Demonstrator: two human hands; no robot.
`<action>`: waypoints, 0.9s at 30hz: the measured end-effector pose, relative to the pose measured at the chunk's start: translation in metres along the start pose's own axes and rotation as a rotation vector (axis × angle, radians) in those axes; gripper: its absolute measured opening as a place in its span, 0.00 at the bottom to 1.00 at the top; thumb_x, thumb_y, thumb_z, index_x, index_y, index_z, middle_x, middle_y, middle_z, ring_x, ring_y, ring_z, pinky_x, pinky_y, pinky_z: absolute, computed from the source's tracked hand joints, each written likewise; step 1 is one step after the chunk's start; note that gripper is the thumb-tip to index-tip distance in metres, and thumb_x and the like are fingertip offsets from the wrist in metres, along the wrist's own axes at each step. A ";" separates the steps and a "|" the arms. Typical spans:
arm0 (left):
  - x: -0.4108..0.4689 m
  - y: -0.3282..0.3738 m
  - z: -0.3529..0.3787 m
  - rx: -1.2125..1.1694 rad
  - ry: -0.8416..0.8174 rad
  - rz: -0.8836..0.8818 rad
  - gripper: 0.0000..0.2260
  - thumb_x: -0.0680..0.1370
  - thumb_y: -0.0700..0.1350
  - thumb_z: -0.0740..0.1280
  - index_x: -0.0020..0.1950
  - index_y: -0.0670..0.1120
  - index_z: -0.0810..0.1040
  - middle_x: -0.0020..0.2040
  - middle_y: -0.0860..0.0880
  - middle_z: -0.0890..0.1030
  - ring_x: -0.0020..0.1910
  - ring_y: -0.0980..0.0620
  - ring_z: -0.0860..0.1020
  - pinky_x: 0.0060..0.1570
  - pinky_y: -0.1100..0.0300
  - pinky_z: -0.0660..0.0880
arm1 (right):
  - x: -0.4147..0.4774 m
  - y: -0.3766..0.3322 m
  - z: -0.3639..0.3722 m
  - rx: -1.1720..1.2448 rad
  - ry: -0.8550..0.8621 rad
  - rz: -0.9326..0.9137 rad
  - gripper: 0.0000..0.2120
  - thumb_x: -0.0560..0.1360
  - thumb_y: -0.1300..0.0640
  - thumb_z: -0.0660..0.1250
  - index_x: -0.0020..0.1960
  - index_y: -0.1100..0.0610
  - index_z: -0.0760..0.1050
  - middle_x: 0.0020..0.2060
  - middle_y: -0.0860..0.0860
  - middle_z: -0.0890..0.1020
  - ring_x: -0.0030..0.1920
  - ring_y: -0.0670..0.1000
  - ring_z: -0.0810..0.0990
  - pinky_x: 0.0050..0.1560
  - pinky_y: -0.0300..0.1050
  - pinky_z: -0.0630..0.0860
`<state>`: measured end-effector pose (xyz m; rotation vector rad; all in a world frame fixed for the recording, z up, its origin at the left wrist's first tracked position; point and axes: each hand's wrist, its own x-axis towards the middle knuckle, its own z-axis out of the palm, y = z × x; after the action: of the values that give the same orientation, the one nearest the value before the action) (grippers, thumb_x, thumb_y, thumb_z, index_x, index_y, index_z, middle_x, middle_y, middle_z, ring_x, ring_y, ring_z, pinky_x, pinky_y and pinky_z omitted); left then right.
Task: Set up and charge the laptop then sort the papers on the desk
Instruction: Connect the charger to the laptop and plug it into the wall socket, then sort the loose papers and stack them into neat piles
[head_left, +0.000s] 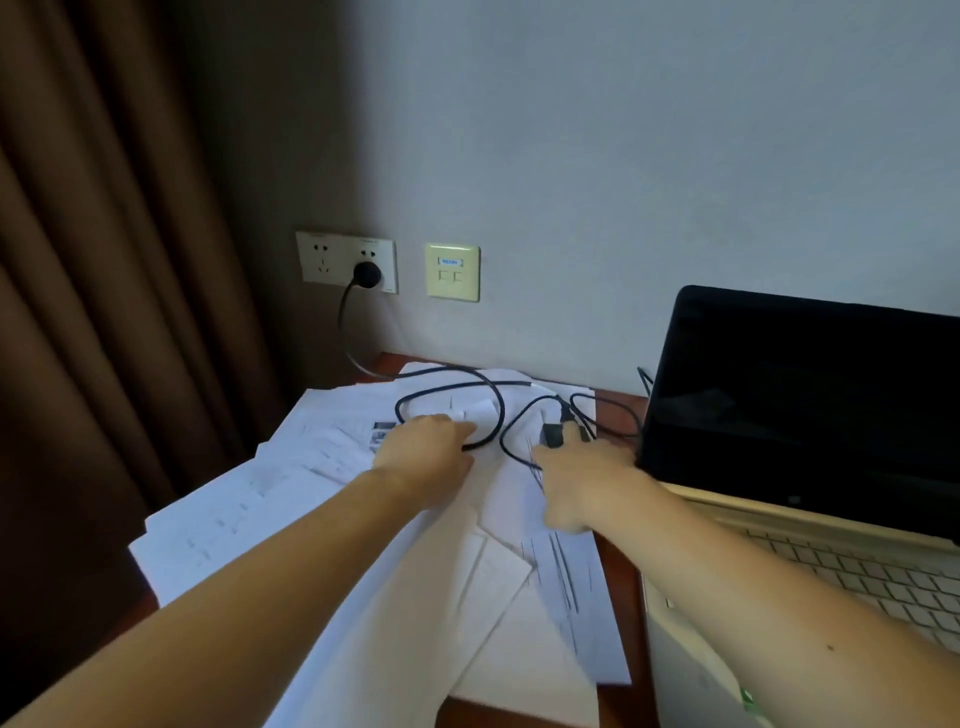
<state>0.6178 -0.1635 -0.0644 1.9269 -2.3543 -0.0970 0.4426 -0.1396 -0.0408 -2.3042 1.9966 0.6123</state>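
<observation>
Left forearm (249, 587) and right forearm (779, 597) are shown bare to the frame edge; left hand (426, 452), right hand (582, 478) likewise bare. Small dark spot (829, 648) noted on right forearm.

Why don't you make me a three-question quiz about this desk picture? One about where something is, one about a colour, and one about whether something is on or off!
1. Where does the black cable lie?
A. on top of the papers
B. inside a drawer
C. on the floor

2. What colour is the curtain?
A. blue
B. green
C. brown

3. How is the laptop right now?
A. shut flat
B. open with a dark screen
C. open with a bright picture showing

Answers:
1 is A, because the cable's loops run across the white sheets.
2 is C, because the long folds beside the desk are brown.
3 is B, because the lid stands up, the keys show and the screen is black.
</observation>
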 end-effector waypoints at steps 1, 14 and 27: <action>0.011 0.000 0.002 0.051 0.017 -0.019 0.15 0.83 0.48 0.61 0.68 0.52 0.78 0.65 0.46 0.79 0.60 0.44 0.78 0.57 0.53 0.75 | 0.003 -0.002 0.000 0.009 -0.033 0.040 0.34 0.73 0.59 0.63 0.77 0.50 0.56 0.77 0.61 0.51 0.66 0.67 0.70 0.59 0.56 0.74; 0.098 0.029 0.037 -0.184 0.108 -0.001 0.09 0.78 0.40 0.62 0.48 0.45 0.83 0.45 0.46 0.82 0.44 0.45 0.79 0.39 0.55 0.70 | 0.072 0.001 0.002 0.278 0.239 0.172 0.28 0.75 0.48 0.65 0.72 0.55 0.64 0.70 0.58 0.63 0.65 0.64 0.68 0.56 0.55 0.70; -0.091 -0.050 -0.011 0.000 -0.072 -0.264 0.41 0.70 0.80 0.53 0.77 0.58 0.66 0.76 0.50 0.70 0.75 0.43 0.66 0.73 0.39 0.64 | -0.046 -0.027 0.033 0.381 0.573 -0.335 0.16 0.78 0.51 0.60 0.59 0.57 0.80 0.57 0.53 0.78 0.68 0.56 0.67 0.71 0.49 0.60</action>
<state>0.6858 -0.0839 -0.0620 2.2601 -2.1254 -0.1883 0.4547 -0.0823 -0.0625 -2.6437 1.6141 -0.4578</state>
